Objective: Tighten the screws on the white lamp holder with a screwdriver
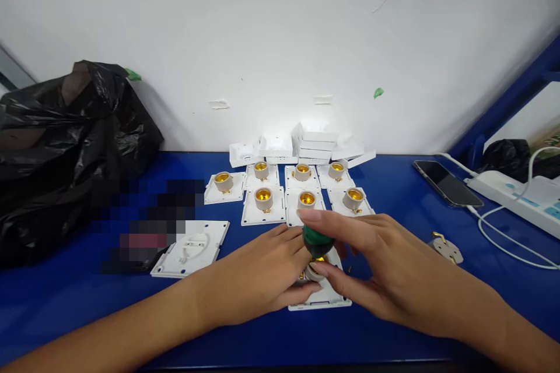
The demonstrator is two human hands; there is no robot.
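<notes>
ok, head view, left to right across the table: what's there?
black plastic bag → loose white plate → left hand → green-handled tool → right hand → small metal part → phone → power strip

A small assembly workshop is suggested: 7 white lamp-socket plates [263, 205] are laid in rows on a blue workbench [394, 210] against a bare white wall [280, 41], with stacked white covers [315, 144] and a power strip [520, 198] nearby.
</notes>
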